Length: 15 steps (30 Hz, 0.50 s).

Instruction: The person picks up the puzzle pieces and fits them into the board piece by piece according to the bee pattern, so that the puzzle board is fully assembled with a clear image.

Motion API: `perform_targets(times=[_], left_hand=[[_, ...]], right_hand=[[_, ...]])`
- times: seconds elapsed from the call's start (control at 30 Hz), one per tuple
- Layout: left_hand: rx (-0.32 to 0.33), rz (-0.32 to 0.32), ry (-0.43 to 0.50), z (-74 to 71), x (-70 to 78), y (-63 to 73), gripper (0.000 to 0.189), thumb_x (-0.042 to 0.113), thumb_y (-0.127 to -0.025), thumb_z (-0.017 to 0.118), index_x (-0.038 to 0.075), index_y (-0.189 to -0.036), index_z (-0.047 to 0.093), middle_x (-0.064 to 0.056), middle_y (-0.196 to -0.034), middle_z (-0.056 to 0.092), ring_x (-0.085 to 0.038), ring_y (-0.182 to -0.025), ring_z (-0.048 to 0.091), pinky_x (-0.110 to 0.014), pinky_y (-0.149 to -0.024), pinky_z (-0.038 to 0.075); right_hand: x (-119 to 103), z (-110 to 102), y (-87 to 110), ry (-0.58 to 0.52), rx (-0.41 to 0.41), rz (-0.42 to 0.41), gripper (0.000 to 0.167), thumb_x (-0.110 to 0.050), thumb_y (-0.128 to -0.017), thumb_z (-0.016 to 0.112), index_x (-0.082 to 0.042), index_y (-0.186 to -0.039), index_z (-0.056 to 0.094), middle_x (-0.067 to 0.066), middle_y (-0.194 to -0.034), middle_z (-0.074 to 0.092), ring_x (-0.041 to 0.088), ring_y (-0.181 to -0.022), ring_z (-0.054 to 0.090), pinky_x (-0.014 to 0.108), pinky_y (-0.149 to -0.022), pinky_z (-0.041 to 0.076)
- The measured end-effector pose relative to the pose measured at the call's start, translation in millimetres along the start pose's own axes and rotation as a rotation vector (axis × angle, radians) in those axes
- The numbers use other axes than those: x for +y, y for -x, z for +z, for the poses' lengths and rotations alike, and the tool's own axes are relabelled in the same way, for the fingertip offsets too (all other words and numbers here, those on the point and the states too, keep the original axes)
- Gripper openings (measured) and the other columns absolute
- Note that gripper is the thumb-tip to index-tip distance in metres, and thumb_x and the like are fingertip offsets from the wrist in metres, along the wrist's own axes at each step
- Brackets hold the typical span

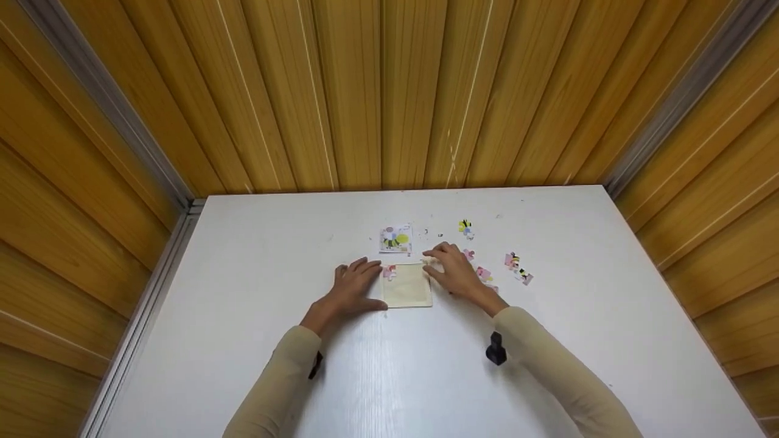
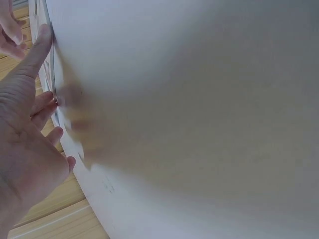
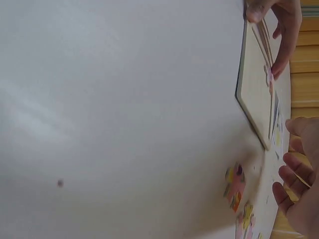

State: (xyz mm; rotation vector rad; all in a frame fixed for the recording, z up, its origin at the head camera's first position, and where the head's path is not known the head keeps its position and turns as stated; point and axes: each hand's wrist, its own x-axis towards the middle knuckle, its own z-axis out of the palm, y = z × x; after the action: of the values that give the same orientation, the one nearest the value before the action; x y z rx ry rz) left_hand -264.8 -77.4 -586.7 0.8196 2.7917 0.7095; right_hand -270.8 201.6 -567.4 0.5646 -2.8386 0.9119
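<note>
A square wooden puzzle tray (image 1: 406, 289) lies in front of me, with pink puzzle pieces (image 1: 389, 272) in its back left corner. My left hand (image 1: 355, 286) holds the tray along its left side, thumb at the front left corner and fingertips at the back left. From the right wrist view, a fingertip of that hand lies right by the pink piece (image 3: 268, 75). At the tray's back right corner my right hand (image 1: 456, 272) hovers, fingers loosely bent and parted. No piece shows between them in the right wrist view.
Behind the tray lies a small picture card (image 1: 395, 239) with a bee. Loose puzzle pieces lie to the right, among them a yellow and black one (image 1: 465, 225), a pink one (image 1: 483, 274) and a pair farther right (image 1: 512, 260). Wooden panels (image 1: 353, 91) enclose the white table (image 1: 243, 304).
</note>
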Motion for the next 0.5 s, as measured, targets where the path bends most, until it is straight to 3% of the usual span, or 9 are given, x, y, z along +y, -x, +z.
perform_targets(times=[0.27, 0.5], left_hand=[[-0.01, 0.029, 0.009, -0.6, -1.9, -1.9, 0.085, 0.049, -0.082, 0.082, 0.012, -0.15, 0.05, -0.007, -0.163, 0.041, -0.035, -0.157, 0.025, -0.068, -0.117, 0.019], [-0.001, 0.015, -0.016, -2.9, -7.1, 0.1, 0.085, 0.052, -0.081, 0.082, 0.013, -0.15, 0.05, -0.006, -0.163, 0.041, -0.034, -0.157, 0.025, -0.067, -0.115, 0.021]], right_hand=[[41, -30, 17.1, 0.041, 0.042, 0.092, 0.032, -0.016, -0.097, 0.07, 0.001, -0.124, 0.071, 0.018, -0.118, 0.065, 0.035, -0.113, 0.057, 0.054, -0.097, 0.045], [58, -38, 20.9, 0.082, 0.126, 0.15, 0.025, -0.018, -0.097, 0.069, 0.002, -0.112, 0.074, 0.021, -0.111, 0.068, 0.039, -0.106, 0.059, 0.056, -0.09, 0.047]])
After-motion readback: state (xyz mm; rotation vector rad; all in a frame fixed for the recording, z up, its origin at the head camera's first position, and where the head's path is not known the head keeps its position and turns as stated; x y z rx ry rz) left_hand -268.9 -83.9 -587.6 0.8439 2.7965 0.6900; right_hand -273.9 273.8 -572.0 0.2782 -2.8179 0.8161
